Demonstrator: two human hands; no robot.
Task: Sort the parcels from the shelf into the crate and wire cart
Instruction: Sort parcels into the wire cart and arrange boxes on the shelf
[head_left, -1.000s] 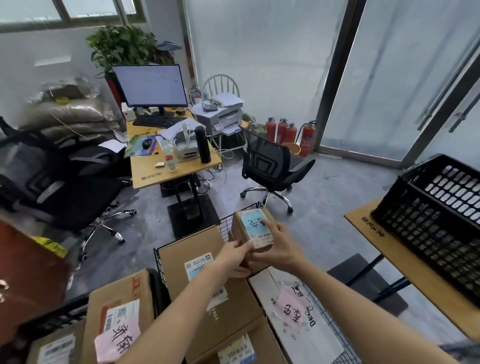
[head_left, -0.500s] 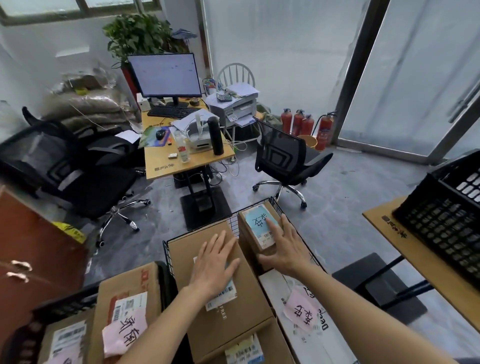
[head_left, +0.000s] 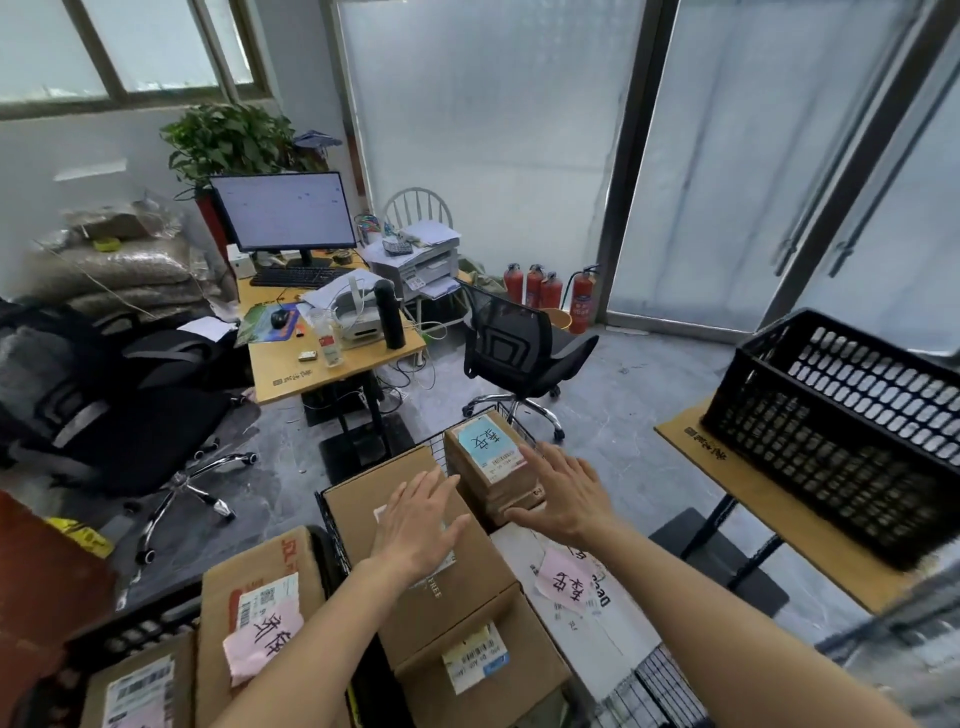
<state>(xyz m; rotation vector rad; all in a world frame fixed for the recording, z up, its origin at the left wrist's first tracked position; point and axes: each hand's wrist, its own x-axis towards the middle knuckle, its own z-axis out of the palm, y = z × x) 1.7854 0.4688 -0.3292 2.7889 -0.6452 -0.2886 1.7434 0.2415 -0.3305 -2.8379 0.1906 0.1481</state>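
A small brown parcel with a blue note (head_left: 485, 462) stands in the far corner of the wire cart (head_left: 324, 512), beside a large brown box (head_left: 415, 577). My right hand (head_left: 563, 493) hovers open just right of the small parcel, fingers spread, holding nothing. My left hand (head_left: 418, 519) is open above the large box. A white parcel with a pink note (head_left: 563, 582) lies under my right forearm. At lower left, a black crate (head_left: 130, 631) holds a box with a pink note (head_left: 260, 623).
A second black crate (head_left: 841, 431) stands on a wooden table (head_left: 763, 493) at the right. Ahead are a black office chair (head_left: 519, 348), a desk with a monitor (head_left: 322, 353), and fire extinguishers (head_left: 550, 291) by the glass doors.
Both hands held the small blue-note parcel, set it into the cart's far corner and let go. They now hover open, drawn slightly back from it.
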